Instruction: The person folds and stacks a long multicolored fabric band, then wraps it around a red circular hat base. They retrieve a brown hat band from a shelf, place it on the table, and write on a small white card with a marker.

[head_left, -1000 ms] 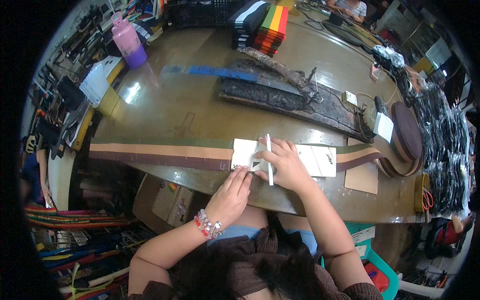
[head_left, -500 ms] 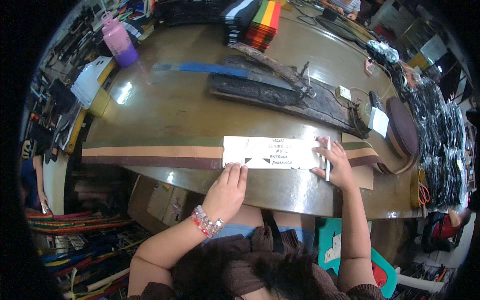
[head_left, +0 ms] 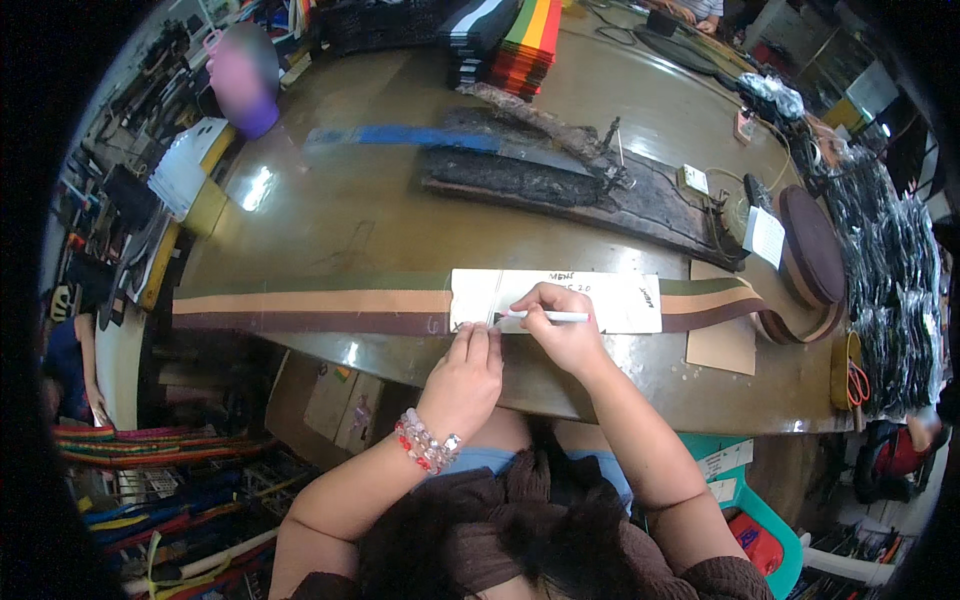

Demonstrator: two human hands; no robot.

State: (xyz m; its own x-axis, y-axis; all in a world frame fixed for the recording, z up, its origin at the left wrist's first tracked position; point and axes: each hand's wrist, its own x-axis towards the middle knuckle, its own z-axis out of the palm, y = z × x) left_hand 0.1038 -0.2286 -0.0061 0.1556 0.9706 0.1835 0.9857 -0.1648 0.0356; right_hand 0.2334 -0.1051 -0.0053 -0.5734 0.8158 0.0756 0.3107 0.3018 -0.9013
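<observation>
A white card template (head_left: 628,300) with handwriting on it lies across a webbing strap (head_left: 310,302) striped in green, tan and dark brown. My left hand (head_left: 464,372) rests flat near the card's left end, fingertips pressing on its lower edge. Pinched in my right hand (head_left: 572,335) is a slim white pen (head_left: 562,317), its tip over the card close to my left fingertips. The right hand hides part of the card's middle. Whether the tip touches the card or the strap I cannot tell.
Beyond the strap lies a dark burnt board (head_left: 560,195) with a metal fixture. A roll of the same webbing (head_left: 805,245) stands at the right, beside stacked plastic-wrapped packs (head_left: 890,290). Stacked cut straps (head_left: 525,50) sit far back. A pink and purple bottle (head_left: 245,85) stands far left.
My right hand has moved left from the card's right end to its middle, bringing the pen down to a writing grip. My left hand has stayed on the card's left end.
</observation>
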